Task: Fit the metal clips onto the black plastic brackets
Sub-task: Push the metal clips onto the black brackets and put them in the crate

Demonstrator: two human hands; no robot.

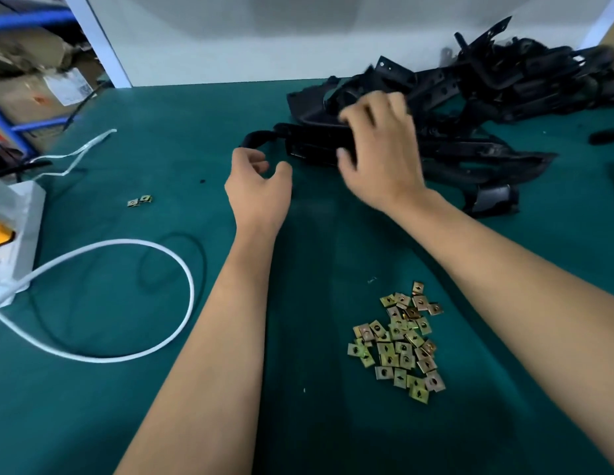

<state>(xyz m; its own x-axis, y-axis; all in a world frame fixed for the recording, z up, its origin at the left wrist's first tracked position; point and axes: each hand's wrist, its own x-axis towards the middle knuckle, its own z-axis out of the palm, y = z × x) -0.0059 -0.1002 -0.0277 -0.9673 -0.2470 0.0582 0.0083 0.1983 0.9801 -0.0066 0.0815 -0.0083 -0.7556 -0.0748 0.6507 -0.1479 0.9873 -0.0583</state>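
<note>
A heap of black plastic brackets (497, 87) lies at the back right of the green table (161, 389). My right hand (381, 149) grips one black bracket (309, 145) at the heap's front edge, thumb under it and fingers curled over its top. My left hand (257, 186) hovers just left of that bracket's curved end, fingers loosely curled and holding nothing. A pile of several brass-coloured metal clips (401, 344) lies near me, between my forearms and closer to the right one. Two more clips (140, 200) lie apart at the left.
A white cable (182, 269) loops across the left of the table beside a thin black cable (199, 248). A white bag with something yellow (10, 241) sits at the left edge. Cardboard boxes (34, 63) on blue shelving stand beyond the table's back left. A white wall (298, 36) closes off the table's far side.
</note>
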